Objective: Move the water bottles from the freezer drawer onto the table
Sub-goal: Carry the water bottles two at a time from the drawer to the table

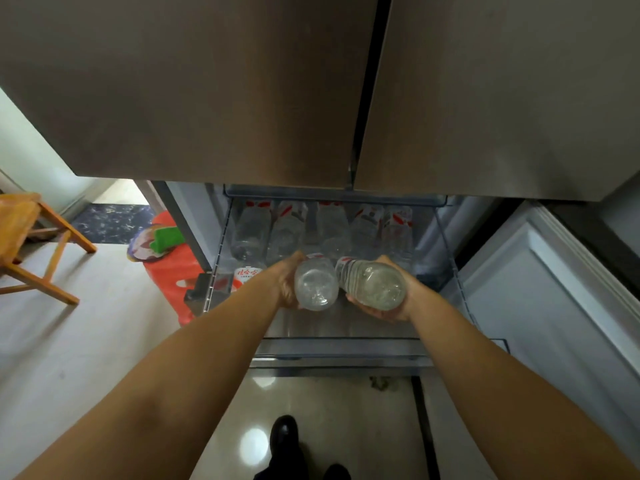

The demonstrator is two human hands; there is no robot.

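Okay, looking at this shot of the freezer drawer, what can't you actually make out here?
- Head view, the only one: the table is out of frame.
- Caps of the two held bottles, left and right: they point away, only the bases show.
- Left hand and right hand fingers: mostly behind the bottles.
- Back row of bottles: tops cut off by the fridge doors; count unsure.
- Bottle label: too small to read.
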